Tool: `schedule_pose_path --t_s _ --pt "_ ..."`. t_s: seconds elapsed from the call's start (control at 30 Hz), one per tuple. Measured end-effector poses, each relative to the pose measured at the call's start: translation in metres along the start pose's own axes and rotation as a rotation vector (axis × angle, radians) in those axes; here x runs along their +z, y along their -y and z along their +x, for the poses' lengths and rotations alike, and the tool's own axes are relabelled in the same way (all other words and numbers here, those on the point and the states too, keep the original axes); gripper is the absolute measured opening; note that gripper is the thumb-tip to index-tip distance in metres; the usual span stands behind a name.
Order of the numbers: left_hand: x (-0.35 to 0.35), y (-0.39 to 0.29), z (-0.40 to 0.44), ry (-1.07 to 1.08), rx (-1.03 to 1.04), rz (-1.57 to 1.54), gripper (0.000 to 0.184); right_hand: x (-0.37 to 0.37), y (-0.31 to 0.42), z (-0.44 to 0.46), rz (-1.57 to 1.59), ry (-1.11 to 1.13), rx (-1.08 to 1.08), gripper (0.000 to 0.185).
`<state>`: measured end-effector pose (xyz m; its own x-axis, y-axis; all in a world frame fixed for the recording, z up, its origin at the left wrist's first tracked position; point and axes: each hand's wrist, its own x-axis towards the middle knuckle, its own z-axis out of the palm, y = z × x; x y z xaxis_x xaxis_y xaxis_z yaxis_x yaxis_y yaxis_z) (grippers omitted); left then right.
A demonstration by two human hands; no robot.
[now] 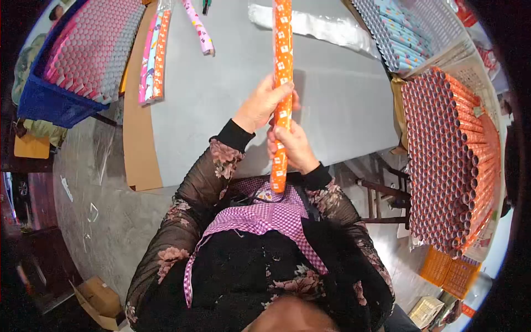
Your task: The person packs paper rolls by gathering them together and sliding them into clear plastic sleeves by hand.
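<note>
An orange patterned roll point(283, 55) stands lengthwise in front of me, its near end by my apron. My left hand point(265, 104) is wrapped round its middle, and my right hand point(295, 146) grips it a little lower. Beneath it is the grey table point(343, 99). On the table's left lies a clear-wrapped bundle point(154, 61) of pink, blue and orange rolls. A pink patterned roll point(198, 27) lies to the right of that bundle. Clear plastic sleeves point(326, 27) lie across the table's far side.
A blue crate point(61, 102) of pink rolls stands at the left. Stacked orange rolls point(442, 160) and light-blue rolls point(395, 33) fill the right side. Orange crates point(451, 272) sit lower right, a cardboard box point(99, 301) lower left. Brown cardboard point(139, 149) edges the table.
</note>
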<state>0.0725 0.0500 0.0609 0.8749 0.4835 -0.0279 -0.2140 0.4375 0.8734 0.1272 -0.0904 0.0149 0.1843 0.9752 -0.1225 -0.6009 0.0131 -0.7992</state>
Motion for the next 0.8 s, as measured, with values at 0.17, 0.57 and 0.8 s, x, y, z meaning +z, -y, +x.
schedule_pose_path --t_s 0.17,0.57,0.8 --pt "-0.009 -0.002 0.004 -0.043 -0.007 0.331 0.024 -0.016 0.033 -0.008 -1.207 0.159 -0.086 0.030" --pt "-0.023 -0.007 -0.010 0.538 0.095 1.431 0.029 -0.037 0.086 0.009 -2.129 0.299 -0.566 0.053" --pt "-0.089 0.012 -0.040 0.279 0.503 1.800 0.019 -0.083 0.059 0.017 -1.947 0.167 -0.423 0.033"
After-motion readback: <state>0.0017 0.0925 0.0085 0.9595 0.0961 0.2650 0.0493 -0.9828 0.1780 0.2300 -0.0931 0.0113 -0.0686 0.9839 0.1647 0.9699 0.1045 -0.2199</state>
